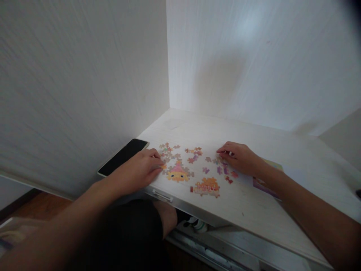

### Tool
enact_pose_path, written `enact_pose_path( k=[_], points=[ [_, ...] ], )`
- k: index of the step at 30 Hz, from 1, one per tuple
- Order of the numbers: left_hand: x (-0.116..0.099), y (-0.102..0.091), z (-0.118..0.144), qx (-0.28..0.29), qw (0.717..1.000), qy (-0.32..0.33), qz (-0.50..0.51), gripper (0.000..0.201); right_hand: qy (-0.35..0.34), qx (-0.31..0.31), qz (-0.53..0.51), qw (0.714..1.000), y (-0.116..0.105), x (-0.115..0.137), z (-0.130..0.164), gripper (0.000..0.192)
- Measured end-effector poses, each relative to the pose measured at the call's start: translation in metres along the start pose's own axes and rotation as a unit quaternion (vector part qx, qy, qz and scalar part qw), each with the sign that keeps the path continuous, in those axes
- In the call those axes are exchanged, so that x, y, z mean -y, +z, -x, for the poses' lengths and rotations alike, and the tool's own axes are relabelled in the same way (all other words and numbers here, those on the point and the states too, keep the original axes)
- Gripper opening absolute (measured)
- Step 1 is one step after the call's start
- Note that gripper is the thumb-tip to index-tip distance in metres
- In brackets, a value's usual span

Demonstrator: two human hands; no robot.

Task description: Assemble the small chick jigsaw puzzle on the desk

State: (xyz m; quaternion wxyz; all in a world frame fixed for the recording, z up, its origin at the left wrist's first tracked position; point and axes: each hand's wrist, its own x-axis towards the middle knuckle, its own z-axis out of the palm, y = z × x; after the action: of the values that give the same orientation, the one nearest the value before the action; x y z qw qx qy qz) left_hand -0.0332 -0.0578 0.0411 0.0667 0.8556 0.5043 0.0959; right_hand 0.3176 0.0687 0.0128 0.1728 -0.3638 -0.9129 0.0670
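Jigsaw puzzle pieces lie in loose groups on a white tabletop. My left hand point(146, 165) is closed at the left of them, its fingertips on an orange puzzle piece point(163, 166). Beside it, a joined section with a yellow face and pink hat point(178, 173) lies flat. My right hand point(239, 157) is closed in a pinch over the right-hand pieces; whatever its fingers hold is mostly hidden, with only a small white spot showing. Purple pieces point(222, 169) lie just under it. Nearer the front edge is a joined orange section with lettering point(207, 187).
A black-screened phone or tablet point(124, 156) lies at the left against the side panel. A colourful printed card point(265, 182) is partly under my right forearm. White panels point(254, 75) enclose the tabletop point(197, 128). A drawer handle point(163, 195) shows below the front edge.
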Motion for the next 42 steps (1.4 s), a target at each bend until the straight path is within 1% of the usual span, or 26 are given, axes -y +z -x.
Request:
enact_pose_path(
  k=[4, 12, 20, 24, 26, 28, 30, 32, 34, 37, 42],
  points=[
    [0.002, 0.003, -0.005, 0.005, 1.0, 0.007, 0.014, 0.026, 0.004, -0.014, -0.011, 1.0, 0.0, 0.003, 0.0, 0.021],
    [0.007, 0.006, -0.009, 0.0, 0.999, -0.033, 0.042, 0.021, 0.001, -0.031, -0.016, 0.999, 0.0, 0.007, 0.0, 0.019],
    [0.004, 0.003, -0.009, -0.02, 0.994, -0.082, 0.072, 0.009, -0.01, -0.038, -0.029, 0.999, 0.0, 0.012, 0.0, 0.019],
    [-0.005, 0.001, -0.01, -0.053, 0.988, -0.081, 0.117, 0.013, 0.0, -0.04, -0.07, 0.997, -0.001, 0.022, 0.002, 0.017],
    [-0.015, 0.002, -0.012, -0.069, 0.98, -0.085, 0.169, 0.016, 0.004, -0.017, -0.122, 0.992, -0.003, 0.032, 0.004, 0.016],
    [-0.027, 0.005, -0.015, -0.075, 0.968, -0.091, 0.223, 0.018, -0.013, 0.035, -0.172, 0.984, -0.006, 0.044, 0.006, 0.019],
    [-0.04, 0.011, -0.02, -0.073, 0.961, -0.086, 0.254, 0.019, -0.053, 0.094, -0.183, 0.977, -0.009, 0.056, 0.007, 0.023],
    [-0.052, 0.017, -0.025, -0.079, 0.958, -0.065, 0.267, 0.017, -0.085, 0.127, -0.164, 0.975, -0.01, 0.065, 0.009, 0.028],
    [-0.06, 0.023, -0.03, -0.085, 0.959, -0.05, 0.267, 0.015, -0.099, 0.141, -0.144, 0.974, -0.01, 0.069, 0.01, 0.032],
    [-0.068, 0.03, -0.037, -0.089, 0.964, -0.032, 0.248, 0.012, -0.099, 0.157, -0.139, 0.973, -0.008, 0.069, 0.01, 0.032],
    [-0.073, 0.036, -0.046, -0.064, 0.973, -0.037, 0.217, 0.01, -0.091, 0.158, -0.147, 0.972, -0.006, 0.068, 0.009, 0.032]
  ],
)
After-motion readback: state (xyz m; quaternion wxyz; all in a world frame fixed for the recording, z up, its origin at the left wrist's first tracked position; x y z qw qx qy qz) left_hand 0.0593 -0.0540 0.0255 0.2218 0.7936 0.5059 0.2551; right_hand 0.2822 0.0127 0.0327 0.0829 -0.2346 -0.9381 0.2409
